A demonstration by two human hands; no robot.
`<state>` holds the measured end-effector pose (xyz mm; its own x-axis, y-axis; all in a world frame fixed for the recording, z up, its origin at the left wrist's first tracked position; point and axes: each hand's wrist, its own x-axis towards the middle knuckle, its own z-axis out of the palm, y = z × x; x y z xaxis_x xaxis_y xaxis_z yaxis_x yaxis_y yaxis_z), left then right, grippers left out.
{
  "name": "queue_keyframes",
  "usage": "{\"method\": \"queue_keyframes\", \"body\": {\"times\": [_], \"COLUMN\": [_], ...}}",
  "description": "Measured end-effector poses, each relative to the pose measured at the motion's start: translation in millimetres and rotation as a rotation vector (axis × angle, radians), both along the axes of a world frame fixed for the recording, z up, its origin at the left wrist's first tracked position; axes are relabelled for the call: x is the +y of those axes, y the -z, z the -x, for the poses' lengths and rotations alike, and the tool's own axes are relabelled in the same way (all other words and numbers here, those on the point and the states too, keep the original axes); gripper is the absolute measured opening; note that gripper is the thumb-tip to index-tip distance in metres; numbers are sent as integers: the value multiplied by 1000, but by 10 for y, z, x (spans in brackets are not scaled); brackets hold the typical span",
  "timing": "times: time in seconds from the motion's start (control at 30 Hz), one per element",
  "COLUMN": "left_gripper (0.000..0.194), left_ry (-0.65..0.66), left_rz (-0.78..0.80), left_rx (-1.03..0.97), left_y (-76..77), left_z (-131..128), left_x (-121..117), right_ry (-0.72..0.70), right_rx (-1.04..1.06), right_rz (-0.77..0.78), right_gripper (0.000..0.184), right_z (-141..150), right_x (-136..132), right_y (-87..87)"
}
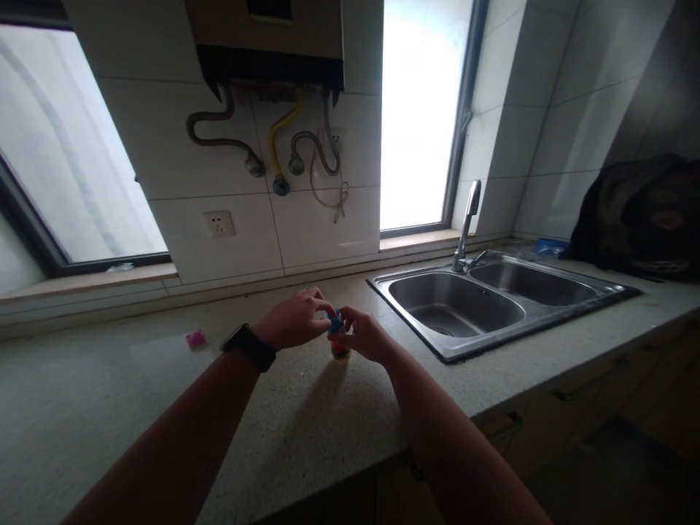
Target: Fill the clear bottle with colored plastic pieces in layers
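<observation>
A small bottle (340, 351) with a blue top, a red band and a yellowish lower part stands upright on the counter. My right hand (367, 335) grips it from the right, thumb and fingers around its upper part. From the left, my left hand (292, 321) has its bent fingers closed at the blue top (334, 319). The fingers of both hands partly cover the bottle. A dark watch is on my left wrist.
On the pale speckled counter (262, 445), a small pink thing (195, 339) lies to the left. A steel double sink (456, 302) with a faucet (467, 226) is at the right. Behind it sits a dark bag (645, 215). A water heater (267, 51) with hoses hangs on the wall.
</observation>
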<state>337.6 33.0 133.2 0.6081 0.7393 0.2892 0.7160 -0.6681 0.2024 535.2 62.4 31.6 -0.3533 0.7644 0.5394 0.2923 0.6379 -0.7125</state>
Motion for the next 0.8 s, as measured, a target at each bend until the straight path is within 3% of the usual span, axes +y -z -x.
{"method": "queue_keyframes", "body": {"times": [0.27, 0.53, 0.8], "left_gripper": [27, 24, 27], "left_ry": [-20, -33, -41], "left_rz": [-12, -82, -56], "left_rx": [45, -117, 35], "left_y": [39, -37, 71], "left_z": [-81, -19, -51], "left_x": [44, 73, 57], "right_ry": [23, -11, 8], "right_rx": [-8, 11, 5], "right_rz": [1, -1, 10], "right_gripper": [36, 35, 40], "right_z": [1, -2, -9], "right_x": [-23, -6, 16], "right_y": [-29, -6, 12]}}
